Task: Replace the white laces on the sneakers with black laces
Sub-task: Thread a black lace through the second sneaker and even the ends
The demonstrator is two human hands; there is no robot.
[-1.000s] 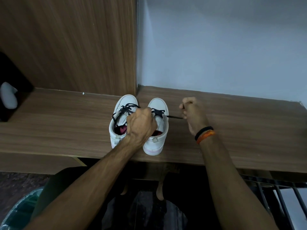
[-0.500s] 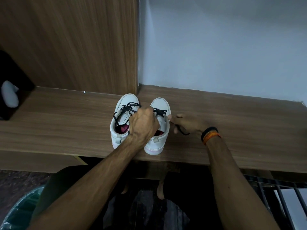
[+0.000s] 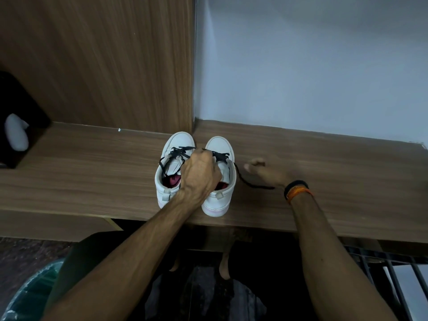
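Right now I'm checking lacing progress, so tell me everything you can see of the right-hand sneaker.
The right sneaker is white, low-cut, smooth like leather, with a pinkish sole edge and red lining. It stands upright on the wooden shelf, toe toward the wall, beside its mate. Black lace crosses its eyelets; one loose end trails right. The left hand grips at its tongue; the right hand hovers blurred nearby.

Wood panel (image 3: 97, 61) blocks behind sneakers (image 3: 196, 172); bare shelf (image 3: 335, 163) right; black box (image 3: 16, 117) far left.
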